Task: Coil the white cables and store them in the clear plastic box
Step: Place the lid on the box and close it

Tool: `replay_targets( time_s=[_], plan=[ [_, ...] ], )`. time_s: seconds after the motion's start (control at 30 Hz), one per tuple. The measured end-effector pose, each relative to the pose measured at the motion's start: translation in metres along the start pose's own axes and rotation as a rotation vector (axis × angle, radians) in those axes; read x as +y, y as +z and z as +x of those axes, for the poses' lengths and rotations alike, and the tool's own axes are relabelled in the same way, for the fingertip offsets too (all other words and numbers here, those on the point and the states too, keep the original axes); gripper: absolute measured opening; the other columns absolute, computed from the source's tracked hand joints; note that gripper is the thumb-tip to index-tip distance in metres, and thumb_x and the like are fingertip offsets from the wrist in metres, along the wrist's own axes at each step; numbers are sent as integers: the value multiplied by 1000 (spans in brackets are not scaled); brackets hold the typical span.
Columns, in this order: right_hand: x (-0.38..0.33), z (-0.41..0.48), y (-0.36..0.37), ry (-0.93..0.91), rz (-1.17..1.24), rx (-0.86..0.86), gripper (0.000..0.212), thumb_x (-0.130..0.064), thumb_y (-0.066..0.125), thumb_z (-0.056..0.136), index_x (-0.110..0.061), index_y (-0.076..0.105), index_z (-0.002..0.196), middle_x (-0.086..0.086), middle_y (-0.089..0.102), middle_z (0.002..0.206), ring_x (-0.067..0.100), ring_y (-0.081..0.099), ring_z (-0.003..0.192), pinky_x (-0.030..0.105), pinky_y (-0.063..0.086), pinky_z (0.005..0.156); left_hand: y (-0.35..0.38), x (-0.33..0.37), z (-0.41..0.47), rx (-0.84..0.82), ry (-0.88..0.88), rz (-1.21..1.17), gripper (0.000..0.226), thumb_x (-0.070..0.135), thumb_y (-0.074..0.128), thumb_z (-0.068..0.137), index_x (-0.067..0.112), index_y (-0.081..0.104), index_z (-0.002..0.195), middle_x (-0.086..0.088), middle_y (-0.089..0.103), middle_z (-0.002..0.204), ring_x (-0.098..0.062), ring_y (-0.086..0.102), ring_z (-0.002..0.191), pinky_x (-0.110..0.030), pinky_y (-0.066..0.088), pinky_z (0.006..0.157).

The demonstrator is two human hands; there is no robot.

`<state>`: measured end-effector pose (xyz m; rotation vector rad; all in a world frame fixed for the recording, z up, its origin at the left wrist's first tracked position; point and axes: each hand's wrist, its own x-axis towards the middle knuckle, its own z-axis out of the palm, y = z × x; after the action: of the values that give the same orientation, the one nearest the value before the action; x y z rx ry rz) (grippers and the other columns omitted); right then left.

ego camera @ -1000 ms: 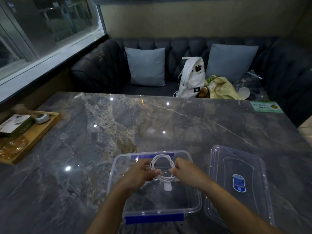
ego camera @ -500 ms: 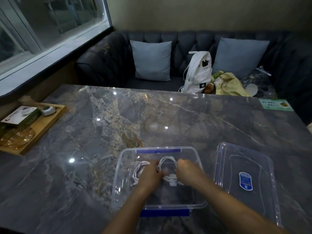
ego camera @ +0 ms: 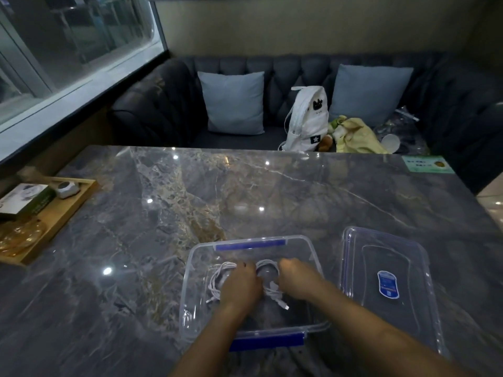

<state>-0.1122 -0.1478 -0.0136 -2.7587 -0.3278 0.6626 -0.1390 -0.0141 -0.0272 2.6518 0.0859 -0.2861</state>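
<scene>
The clear plastic box (ego camera: 190,270) with blue clips stands open on the marble table near me. Both my hands are down inside it. My left hand (ego camera: 241,285) and my right hand (ego camera: 296,278) hold a coiled white cable (ego camera: 268,266) between them, low over the box floor, its plug end (ego camera: 284,306) trailing toward me. A second white cable coil (ego camera: 217,278) lies on the box floor just left of my left hand. My fingers are curled over the coil and partly hide it.
The box's clear lid (ego camera: 386,284) lies flat to the right of the box. A wooden tray (ego camera: 62,208) with a small box and a glass dish sits at the table's left edge. Beyond the table is a dark sofa with cushions and a white backpack (ego camera: 309,121).
My hands have carried the coiled cable down from above the rim into the box, beside the other coil. The view has tilted and shifted a little.
</scene>
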Motion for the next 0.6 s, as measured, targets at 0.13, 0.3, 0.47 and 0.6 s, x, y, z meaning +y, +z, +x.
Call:
replay_targets(
  time_s=[0.13,0.3,0.47,0.6],
  plan=[
    [-2,-12,-32,-77,74,65,30,-34,52,87,-8,55,103,15,61,117,30,57,106,35,45,82,-22,20,2,75,67,-39,24,25,46,92,8,57,105,-12,64,109,-27,61,97,-38,49,83],
    [27,-35,-78,-13,195,251,26,-34,52,89,-10,59,98,16,65,105,34,60,98,38,47,79,-40,76,12,147,250,-129,22,26,48,91,11,60,102,-12,67,104,-29,60,97,-35,44,77],
    [94,-73,-86,173,243,380,18,-27,52,88,-11,58,95,15,67,102,31,60,96,35,46,80,-17,140,19,28,444,-189,21,23,51,89,7,62,97,-16,67,99,-31,61,93,-37,45,75],
    [142,-106,-72,372,340,391,20,-25,55,86,-9,60,96,14,67,105,30,61,98,30,42,75,18,169,20,-126,490,-46,24,20,50,89,1,60,100,-22,65,105,-37,60,98,-39,45,78]
  ],
)
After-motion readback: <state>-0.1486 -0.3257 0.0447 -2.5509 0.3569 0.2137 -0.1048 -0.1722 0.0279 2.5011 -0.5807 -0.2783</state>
